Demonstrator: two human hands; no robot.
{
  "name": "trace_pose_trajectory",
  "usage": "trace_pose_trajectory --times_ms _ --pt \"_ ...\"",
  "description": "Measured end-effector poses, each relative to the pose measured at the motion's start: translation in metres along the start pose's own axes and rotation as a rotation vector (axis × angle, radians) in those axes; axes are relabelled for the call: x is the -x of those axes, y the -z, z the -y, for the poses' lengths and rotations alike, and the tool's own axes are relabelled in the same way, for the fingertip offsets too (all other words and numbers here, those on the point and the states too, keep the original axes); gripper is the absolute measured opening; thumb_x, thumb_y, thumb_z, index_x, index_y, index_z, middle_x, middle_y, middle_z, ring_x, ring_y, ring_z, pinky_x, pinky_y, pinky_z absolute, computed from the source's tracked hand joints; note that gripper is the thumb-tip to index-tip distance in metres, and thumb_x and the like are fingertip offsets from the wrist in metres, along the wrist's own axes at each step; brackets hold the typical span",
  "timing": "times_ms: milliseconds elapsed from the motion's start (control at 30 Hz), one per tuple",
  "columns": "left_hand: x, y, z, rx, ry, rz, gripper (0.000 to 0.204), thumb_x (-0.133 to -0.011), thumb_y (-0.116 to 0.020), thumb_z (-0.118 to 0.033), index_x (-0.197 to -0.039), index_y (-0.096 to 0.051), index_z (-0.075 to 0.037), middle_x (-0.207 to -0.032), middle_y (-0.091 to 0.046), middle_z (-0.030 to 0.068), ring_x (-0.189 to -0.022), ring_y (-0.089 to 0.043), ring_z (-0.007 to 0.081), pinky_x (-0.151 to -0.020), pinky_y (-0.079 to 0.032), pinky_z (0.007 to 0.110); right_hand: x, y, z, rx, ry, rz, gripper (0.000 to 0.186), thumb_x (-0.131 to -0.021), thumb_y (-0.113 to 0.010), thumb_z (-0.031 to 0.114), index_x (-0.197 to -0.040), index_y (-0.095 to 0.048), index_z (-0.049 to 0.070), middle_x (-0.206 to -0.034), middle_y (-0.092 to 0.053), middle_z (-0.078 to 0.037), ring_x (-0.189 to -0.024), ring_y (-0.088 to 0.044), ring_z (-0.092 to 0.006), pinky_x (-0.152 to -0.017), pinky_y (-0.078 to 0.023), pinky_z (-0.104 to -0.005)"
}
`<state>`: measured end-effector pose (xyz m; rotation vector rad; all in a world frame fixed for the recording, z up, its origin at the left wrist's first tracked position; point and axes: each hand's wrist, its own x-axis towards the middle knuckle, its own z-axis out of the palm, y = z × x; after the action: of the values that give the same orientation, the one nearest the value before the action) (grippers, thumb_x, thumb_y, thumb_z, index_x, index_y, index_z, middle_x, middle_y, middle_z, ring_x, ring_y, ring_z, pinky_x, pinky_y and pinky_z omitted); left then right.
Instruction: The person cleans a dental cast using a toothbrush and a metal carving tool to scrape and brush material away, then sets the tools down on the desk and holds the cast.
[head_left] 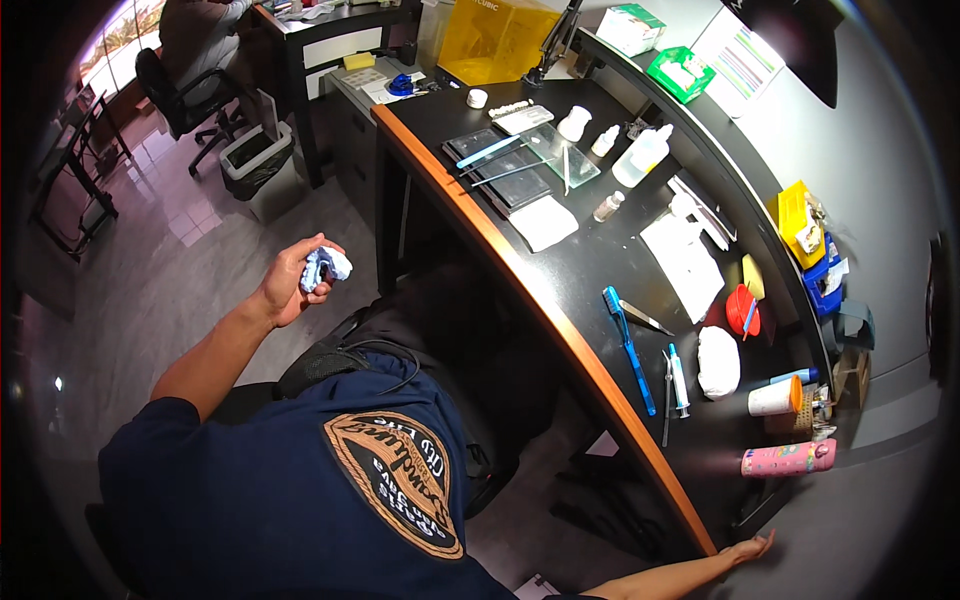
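Note:
In my left hand (297, 282) is a dental cast (323, 268), blue-grey with a white part at one side. The fingers wrap round it, over the floor to the left of the desk. My right arm reaches out at the lower right, past the desk's wooden edge (590, 365). At its end, my right hand (748, 548) is open, fingers stretched out with nothing visible in them. It is close to the desk's near right corner, below a pink patterned bottle (790, 458); whether it touches the desk I cannot tell.
On the black desk lie a blue toothbrush (630, 350), a syringe (679, 380), a white lump (718, 362), a red bowl (742, 310) and a glass slab (575, 165). A squeeze bottle (642, 155) stands farther back. A bin (262, 165) and a seated person (205, 50) are at the far left.

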<state>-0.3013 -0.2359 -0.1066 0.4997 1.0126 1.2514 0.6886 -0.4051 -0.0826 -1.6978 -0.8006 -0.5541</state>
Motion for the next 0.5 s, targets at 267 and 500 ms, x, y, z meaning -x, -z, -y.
trace_pose_trajectory --times_ms 267,500 --pt "-0.001 -0.006 0.006 -0.207 -0.094 0.003 0.030 -0.103 -0.047 -0.035 -0.109 -0.062 -0.009 -0.083 -0.066 0.0060 -0.062 -0.060 0.0125 -0.049 -0.043 0.024 -0.003 0.004 -0.010 -0.028 0.009 -0.002 0.055 -0.077 -0.043 0.016 -0.121 -0.069 -0.004 -0.131 -0.065 -0.017 -0.120 -0.056 -0.0301 -0.109 -0.036 -0.0379" --pt "-0.001 -0.004 0.004 -0.210 -0.121 0.030 0.028 -0.103 -0.046 -0.031 -0.110 -0.061 -0.008 -0.084 -0.067 0.0072 -0.063 -0.064 0.0145 -0.049 -0.047 0.025 -0.003 0.009 -0.013 -0.046 0.008 -0.003 0.055 -0.077 -0.043 0.016 -0.121 -0.070 -0.004 -0.131 -0.065 -0.017 -0.119 -0.056 -0.0301 -0.109 -0.037 -0.0377"
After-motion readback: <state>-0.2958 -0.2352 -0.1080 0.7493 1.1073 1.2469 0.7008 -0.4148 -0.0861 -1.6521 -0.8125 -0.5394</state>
